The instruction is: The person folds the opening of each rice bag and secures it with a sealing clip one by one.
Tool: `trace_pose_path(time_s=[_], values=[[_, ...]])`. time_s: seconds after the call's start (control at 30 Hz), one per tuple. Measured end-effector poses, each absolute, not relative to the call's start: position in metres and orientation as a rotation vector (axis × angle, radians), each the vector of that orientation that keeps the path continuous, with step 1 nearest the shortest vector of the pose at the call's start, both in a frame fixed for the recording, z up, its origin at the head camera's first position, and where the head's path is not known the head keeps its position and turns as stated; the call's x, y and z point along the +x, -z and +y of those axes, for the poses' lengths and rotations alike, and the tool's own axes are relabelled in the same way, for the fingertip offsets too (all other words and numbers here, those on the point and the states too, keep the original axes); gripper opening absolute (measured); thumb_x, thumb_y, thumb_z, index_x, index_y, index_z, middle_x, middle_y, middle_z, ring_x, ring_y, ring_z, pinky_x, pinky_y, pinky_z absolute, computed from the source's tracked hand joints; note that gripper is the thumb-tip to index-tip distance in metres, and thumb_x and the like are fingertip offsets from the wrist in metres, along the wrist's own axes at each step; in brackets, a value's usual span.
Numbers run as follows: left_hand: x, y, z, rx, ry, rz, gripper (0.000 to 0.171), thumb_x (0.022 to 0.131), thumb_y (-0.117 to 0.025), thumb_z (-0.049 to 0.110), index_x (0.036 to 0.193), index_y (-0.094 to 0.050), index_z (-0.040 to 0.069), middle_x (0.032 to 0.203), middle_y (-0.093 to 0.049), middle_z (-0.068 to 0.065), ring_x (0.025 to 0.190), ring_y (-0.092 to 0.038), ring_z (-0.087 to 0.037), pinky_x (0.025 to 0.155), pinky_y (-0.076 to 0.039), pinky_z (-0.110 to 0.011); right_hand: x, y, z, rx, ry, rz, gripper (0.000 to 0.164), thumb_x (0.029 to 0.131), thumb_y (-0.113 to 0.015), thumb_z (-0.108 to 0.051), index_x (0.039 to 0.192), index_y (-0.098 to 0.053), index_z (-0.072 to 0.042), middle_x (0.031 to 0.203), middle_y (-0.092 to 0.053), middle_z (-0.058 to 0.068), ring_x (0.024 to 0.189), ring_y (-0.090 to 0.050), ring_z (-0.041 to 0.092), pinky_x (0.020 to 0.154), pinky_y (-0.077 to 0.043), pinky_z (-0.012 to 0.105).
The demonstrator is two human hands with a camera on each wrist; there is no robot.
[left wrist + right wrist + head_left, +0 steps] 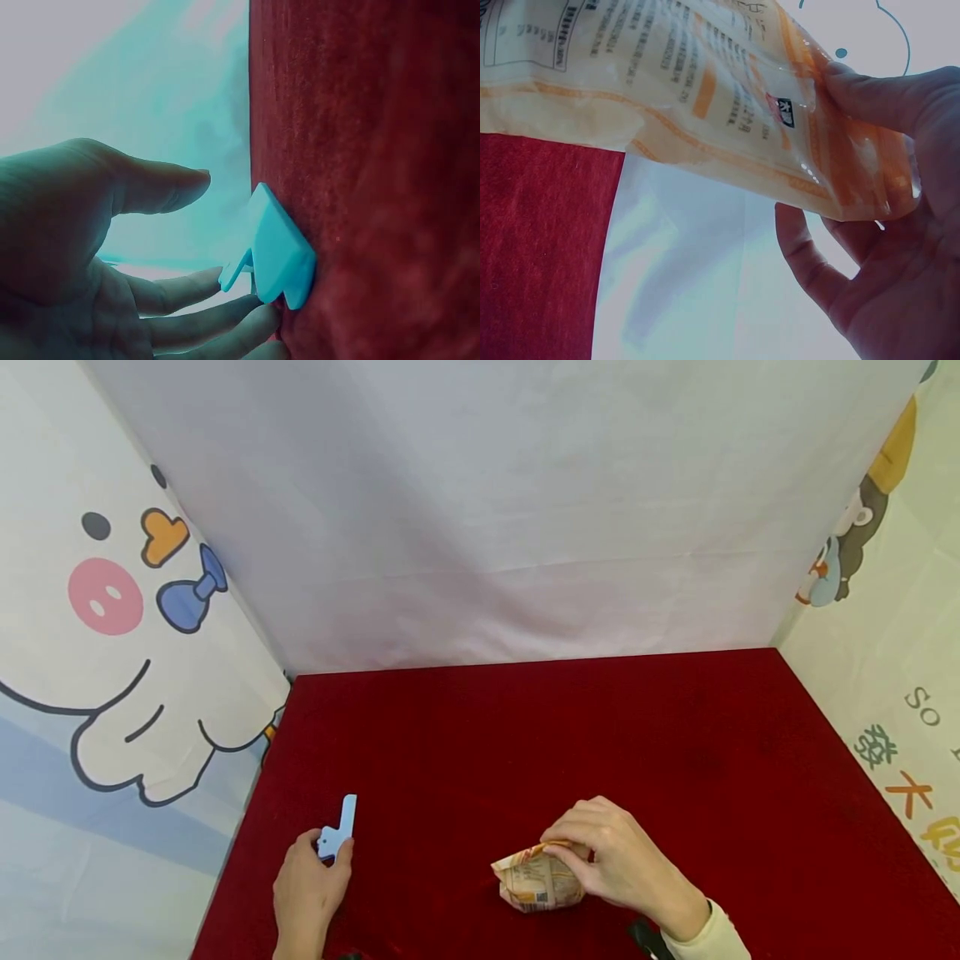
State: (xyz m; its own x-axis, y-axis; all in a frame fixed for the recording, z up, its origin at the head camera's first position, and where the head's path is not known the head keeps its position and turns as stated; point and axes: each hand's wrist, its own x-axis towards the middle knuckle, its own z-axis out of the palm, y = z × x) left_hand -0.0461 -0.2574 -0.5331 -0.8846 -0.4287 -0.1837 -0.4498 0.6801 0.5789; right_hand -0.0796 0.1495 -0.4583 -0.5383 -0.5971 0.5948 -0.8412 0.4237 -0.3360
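Observation:
My left hand (309, 887) is at a light blue plastic clip (341, 828) on the left of the red surface. In the left wrist view the thumb stands well apart from the clip (279, 251), and the fingertips lie at its lower end. Whether they touch it I cannot tell. Nearer the middle, a printed plastic food bag (536, 887) sits on the cloth. My right hand (618, 853) pinches its top edge between thumb and fingers. Seen from the right wrist, the bag (705, 90) has an orange, crinkled end under the thumb.
Dark red cloth (487, 735) covers the table. A pale curtain (525, 527) hangs behind it, with cartoon-printed sheets on the left (150, 693) and right (885, 668). A dark object (647, 937) shows beside the right wrist.

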Motion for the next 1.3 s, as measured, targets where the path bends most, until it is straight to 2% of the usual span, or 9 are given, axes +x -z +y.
trace_pose_path(time_s=[0.17, 0.53, 0.73, 0.97, 1.13, 1.3], values=[[-0.047, 0.533, -0.259, -0.738, -1.014, 2.858, 0.067, 0.102, -0.065, 0.039, 0.144, -0.051, -0.011, 0.132, -0.063, -0.036, 0.119, -0.063, -0.050, 0.100, -0.047, -0.068, -0.080, 0.458, 0.149, 1.231, -0.871, -2.292, 0.022, 0.076, -0.094, -0.007, 0.093, -0.083, -0.016, 0.091, -0.080, -0.010, 0.080, -0.069, 0.004, 0.077, -0.056, 0.023], [-0.047, 0.529, -0.256, -0.742, -1.024, 2.877, 0.061, 0.102, -0.064, 0.038, 0.142, -0.053, -0.007, 0.131, -0.065, -0.033, 0.118, -0.065, -0.049, 0.099, -0.048, -0.067, -0.080, 0.458, 0.150, 1.238, -0.875, -2.293, 0.023, 0.076, -0.094, -0.007, 0.093, -0.083, -0.016, 0.091, -0.080, -0.009, 0.080, -0.069, 0.004, 0.076, -0.055, 0.022], [-0.048, 0.528, -0.255, -0.744, -1.040, 2.919, 0.052, 0.103, -0.064, 0.034, 0.137, -0.059, -0.005, 0.126, -0.070, -0.031, 0.112, -0.068, -0.046, 0.095, -0.049, -0.065, -0.081, 0.458, 0.150, 1.237, -0.879, -2.293, 0.023, 0.076, -0.093, -0.006, 0.093, -0.083, -0.016, 0.091, -0.080, -0.009, 0.079, -0.068, 0.004, 0.075, -0.054, 0.021], [-0.050, 0.530, -0.252, -0.732, -1.048, 3.002, 0.039, 0.107, -0.055, 0.027, 0.129, -0.060, -0.005, 0.124, -0.072, -0.030, 0.105, -0.070, -0.044, 0.089, -0.049, -0.063, -0.081, 0.459, 0.150, 1.241, -0.880, -2.297, 0.023, 0.077, -0.093, -0.006, 0.095, -0.083, -0.017, 0.091, -0.079, -0.010, 0.080, -0.069, 0.004, 0.077, -0.056, 0.024], [-0.053, 0.528, -0.252, -0.703, -1.051, 3.031, 0.042, 0.106, -0.057, 0.024, 0.135, -0.059, -0.006, 0.124, -0.073, -0.029, 0.105, -0.071, -0.045, 0.089, -0.050, -0.062, -0.082, 0.459, 0.150, 1.246, -0.888, -2.294, 0.023, 0.077, -0.093, -0.005, 0.095, -0.083, -0.017, 0.091, -0.080, -0.009, 0.080, -0.069, 0.004, 0.077, -0.057, 0.025], [-0.057, 0.527, -0.253, -0.684, -1.030, 2.999, 0.048, 0.104, -0.061, 0.029, 0.136, -0.062, -0.007, 0.121, -0.074, -0.028, 0.106, -0.071, -0.045, 0.089, -0.052, -0.062, -0.082, 0.459, 0.151, 1.242, -0.878, -2.296, 0.022, 0.077, -0.093, -0.007, 0.093, -0.083, -0.016, 0.091, -0.080, -0.010, 0.080, -0.069, 0.004, 0.077, -0.056, 0.023]])
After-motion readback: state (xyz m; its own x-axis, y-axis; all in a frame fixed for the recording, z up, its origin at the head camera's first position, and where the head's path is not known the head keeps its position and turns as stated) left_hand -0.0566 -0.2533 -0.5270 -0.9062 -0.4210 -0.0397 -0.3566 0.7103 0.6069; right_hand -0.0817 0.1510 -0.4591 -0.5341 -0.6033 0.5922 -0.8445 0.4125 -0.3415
